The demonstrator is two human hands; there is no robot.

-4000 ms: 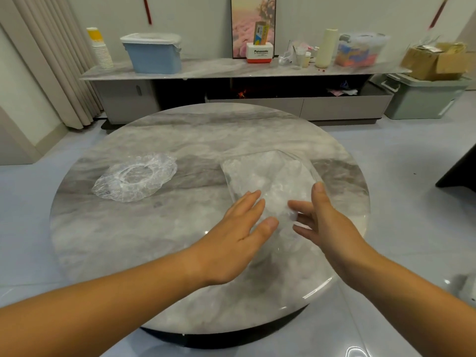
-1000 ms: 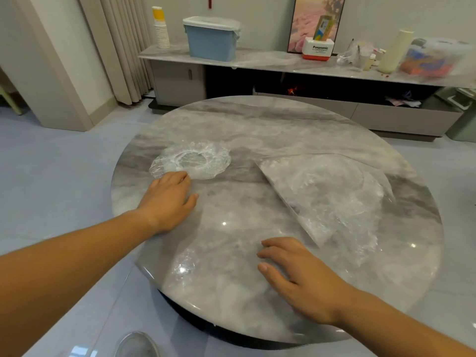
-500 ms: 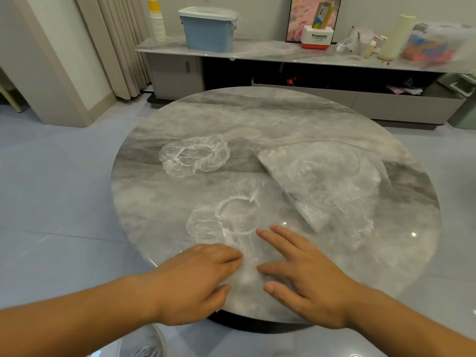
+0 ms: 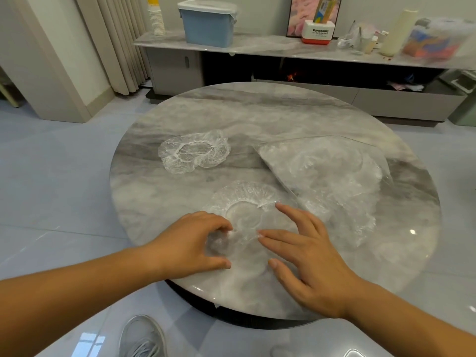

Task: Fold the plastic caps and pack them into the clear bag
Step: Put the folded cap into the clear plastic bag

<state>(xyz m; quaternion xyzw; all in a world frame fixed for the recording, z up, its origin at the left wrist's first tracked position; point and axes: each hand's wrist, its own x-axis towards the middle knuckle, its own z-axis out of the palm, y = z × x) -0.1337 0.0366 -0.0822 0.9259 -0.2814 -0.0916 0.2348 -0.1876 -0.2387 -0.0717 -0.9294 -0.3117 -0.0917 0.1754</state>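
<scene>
Folding only just starting on big round desk (image 4: 257, 112). At right, clear bag (image 4: 322, 161) lying flat, already holding some caps, one looking like it is poking out of bag's mouth. At back left, far cap (image 4: 193, 155) waiting unfolded. At front, near cap (image 4: 247, 199) lying open. On its rim, left hand (image 4: 190, 243) pinching, grip clamped on bunched plastic; right hand (image 4: 309, 253) lying flat, fingers straight and apart, touching same cap. Two caps needing folding and packing. Desk shining grey like stone. Behind, long shelf (image 4: 257, 47) carrying blue box (image 4: 208, 24) and cup stack (image 4: 155, 19).
</scene>
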